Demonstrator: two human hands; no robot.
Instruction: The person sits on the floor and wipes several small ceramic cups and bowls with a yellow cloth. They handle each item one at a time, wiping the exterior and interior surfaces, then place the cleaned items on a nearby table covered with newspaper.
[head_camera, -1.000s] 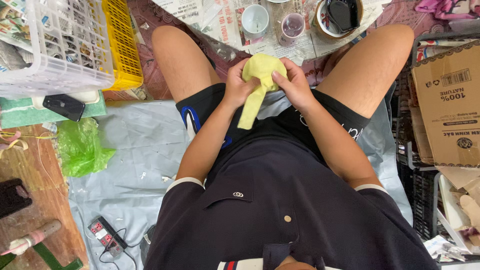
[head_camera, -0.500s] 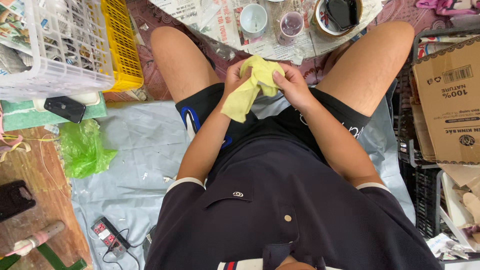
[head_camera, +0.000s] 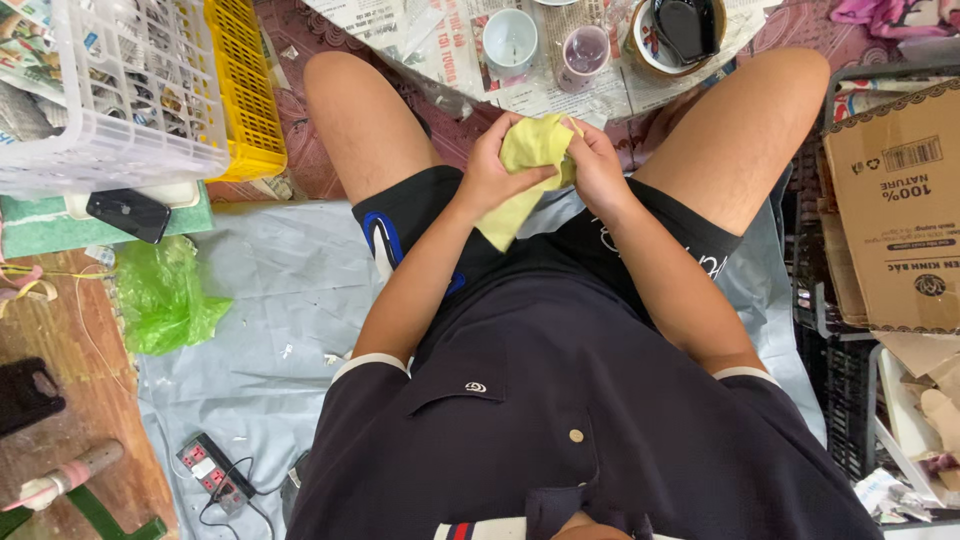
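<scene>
Cloth (head_camera: 525, 165), yellow, is pinched by your left hand (head_camera: 492, 172) and right hand (head_camera: 598, 165); its bunched middle hides your fingertips.

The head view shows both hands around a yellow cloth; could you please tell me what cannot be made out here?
- Head view: whatever the yellow cloth may wrap is hidden by its folds and both hands.
- Right hand: its fingers are tucked behind the cloth.
- Left hand: the palm faces away.
- White basket: cut off by the top and left edges.
- Dark bowl: cut off by the top edge.
</scene>
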